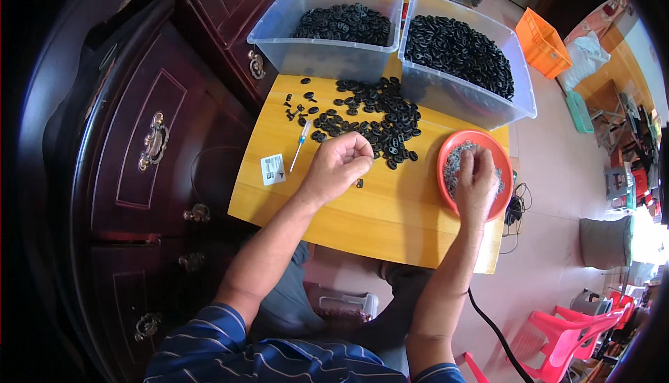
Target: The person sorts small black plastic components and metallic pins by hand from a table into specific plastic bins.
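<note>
- The left hand (334, 168) is held over the desk (348, 223), just below the near edge of the black pile; its thumb and forefinger are pressed together at the tips, and whether anything is pinched between them cannot be told.
- The right hand (477, 188) is lowered over the bowl (499, 203), its fingers pointed at the grey bits (453, 167); whether the fingertips are together or apart cannot be told.
- The bowl, round and red, is set at the right side of the desk, and its bottom is covered by the bits.
- The black ovals (397, 115) are heaped loosely in the middle of the desk, in front of the bins, with a few scattered to the left.
- A small black piece (359, 183) is seen alone beside the left hand.
- A screwdriver (301, 145) is laid left of the pile, and a white card (273, 169) is placed just beside it.
- At the far edge, the left bin (327, 63) is partly filled with black parts, and the right bin (453, 101) is more fully loaded.
- To the left, the desk is flanked by a dark cabinet (111, 174).
- An orange crate (542, 43) is seen beyond the right bin, and pink chairs (557, 341) are placed at lower right.
</note>
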A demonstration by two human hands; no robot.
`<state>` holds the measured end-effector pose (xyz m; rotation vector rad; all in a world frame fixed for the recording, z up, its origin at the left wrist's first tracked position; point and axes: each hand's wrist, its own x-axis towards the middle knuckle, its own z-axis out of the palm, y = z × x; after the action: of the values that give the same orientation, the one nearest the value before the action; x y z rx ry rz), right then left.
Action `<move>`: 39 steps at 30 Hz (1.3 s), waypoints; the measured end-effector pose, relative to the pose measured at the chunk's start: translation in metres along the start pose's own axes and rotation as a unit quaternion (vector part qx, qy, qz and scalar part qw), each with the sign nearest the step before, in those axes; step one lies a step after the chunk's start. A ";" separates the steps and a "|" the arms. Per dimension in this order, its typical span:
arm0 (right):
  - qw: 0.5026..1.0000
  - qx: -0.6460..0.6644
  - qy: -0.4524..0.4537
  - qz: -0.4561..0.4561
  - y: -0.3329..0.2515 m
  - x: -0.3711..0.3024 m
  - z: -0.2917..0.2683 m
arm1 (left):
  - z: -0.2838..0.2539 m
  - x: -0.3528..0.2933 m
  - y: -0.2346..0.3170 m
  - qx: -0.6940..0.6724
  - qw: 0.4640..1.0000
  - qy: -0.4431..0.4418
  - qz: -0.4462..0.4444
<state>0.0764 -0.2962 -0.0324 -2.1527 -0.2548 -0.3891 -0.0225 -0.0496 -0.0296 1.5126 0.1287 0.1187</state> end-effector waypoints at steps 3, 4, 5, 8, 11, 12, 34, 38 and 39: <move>0.995 -0.093 0.010 0.018 0.026 -0.002 -0.020 | 0.003 0.000 0.000 -0.012 1.000 -0.007 0.007; 0.995 -0.101 0.013 0.021 0.029 -0.002 -0.024 | 0.003 0.000 0.000 -0.014 1.000 -0.006 0.010; 0.995 -0.101 0.012 0.021 0.031 -0.004 -0.026 | 0.003 0.000 0.000 -0.015 1.000 -0.004 0.012; 0.989 -0.139 0.005 0.048 0.033 -0.006 -0.028 | 0.002 0.000 -0.001 -0.014 1.000 -0.002 0.017; 0.993 -0.114 0.034 -0.023 0.028 -0.003 -0.020 | 0.005 0.003 0.000 -0.022 0.999 -0.003 0.027; 0.999 -0.017 0.027 0.003 0.020 -0.003 -0.013 | 0.006 0.004 -0.002 -0.022 0.999 -0.002 0.025; 0.807 0.455 -0.323 0.194 -0.054 -0.034 0.060 | 0.005 -0.003 0.003 0.153 0.963 0.041 0.220; 0.793 0.477 -0.313 0.212 -0.057 -0.034 0.061 | 0.001 -0.005 0.005 0.111 0.979 0.049 0.165; 0.792 0.478 -0.315 0.213 -0.058 -0.034 0.061 | 0.000 -0.004 0.004 0.111 0.979 0.050 0.165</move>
<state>0.0372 -0.2139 -0.0339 -1.1811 -0.2466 0.6383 -0.0267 -0.0506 -0.0260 1.7436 -0.0326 0.4600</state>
